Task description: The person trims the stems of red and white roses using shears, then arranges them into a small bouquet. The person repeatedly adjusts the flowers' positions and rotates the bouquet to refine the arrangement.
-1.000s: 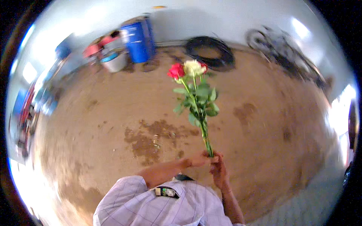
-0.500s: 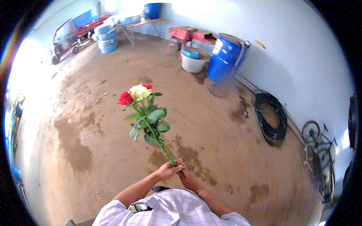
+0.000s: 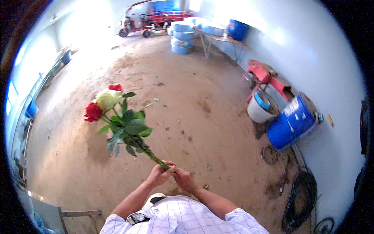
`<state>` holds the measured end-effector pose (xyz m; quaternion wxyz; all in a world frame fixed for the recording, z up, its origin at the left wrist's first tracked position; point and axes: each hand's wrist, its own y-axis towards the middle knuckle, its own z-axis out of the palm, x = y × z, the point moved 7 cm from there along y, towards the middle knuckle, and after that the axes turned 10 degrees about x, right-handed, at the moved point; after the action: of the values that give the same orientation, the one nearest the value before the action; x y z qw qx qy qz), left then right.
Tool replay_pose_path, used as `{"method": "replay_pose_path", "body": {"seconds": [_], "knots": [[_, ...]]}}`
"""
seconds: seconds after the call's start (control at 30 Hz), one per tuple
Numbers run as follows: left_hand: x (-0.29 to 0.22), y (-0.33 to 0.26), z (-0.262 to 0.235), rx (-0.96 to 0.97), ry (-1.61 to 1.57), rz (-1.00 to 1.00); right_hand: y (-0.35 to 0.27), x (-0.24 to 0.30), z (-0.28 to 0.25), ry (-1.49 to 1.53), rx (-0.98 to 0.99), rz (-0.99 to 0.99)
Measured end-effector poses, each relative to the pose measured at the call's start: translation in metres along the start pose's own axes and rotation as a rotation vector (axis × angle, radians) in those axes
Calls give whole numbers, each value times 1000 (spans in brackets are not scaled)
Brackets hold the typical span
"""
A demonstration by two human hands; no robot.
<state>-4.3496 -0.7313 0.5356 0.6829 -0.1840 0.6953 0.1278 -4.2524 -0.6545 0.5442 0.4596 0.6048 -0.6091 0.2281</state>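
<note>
A small bunch of roses (image 3: 130,128) leans up and to the left in front of me. One bloom is a cream rose (image 3: 108,98), with a red rose (image 3: 93,112) at its left and another red rose (image 3: 115,87) behind it. Green leaves fill the middle of the bunch, and the stems are gathered below. My left hand (image 3: 157,175) is closed round the lower stems. Pressed against it, my right hand (image 3: 184,181) is closed at the stem ends, which the fingers hide.
Along the right wall stand a blue drum (image 3: 289,124), a white tub (image 3: 261,108), red machinery (image 3: 260,72) and a coiled black hose (image 3: 300,199). Farther back are stacked light-blue containers (image 3: 182,39), a table (image 3: 222,38) and a red cargo tricycle (image 3: 156,17). A chair (image 3: 80,213) is at lower left.
My view has turned left, so the drum, tub and hose sit farther right and the tricycle nearer the middle. Both hands still hold the roses, which appear lower left and closer.
</note>
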Motion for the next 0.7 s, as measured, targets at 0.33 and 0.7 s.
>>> {"method": "replay_pose_path", "body": {"seconds": [0.33,0.7], "knots": [[32,127,-298,-412,-96,-9,341,-87,107,129,397,-258],[6,236,-562,-521,32,-104,630,-138,190,230,574,-356]]}}
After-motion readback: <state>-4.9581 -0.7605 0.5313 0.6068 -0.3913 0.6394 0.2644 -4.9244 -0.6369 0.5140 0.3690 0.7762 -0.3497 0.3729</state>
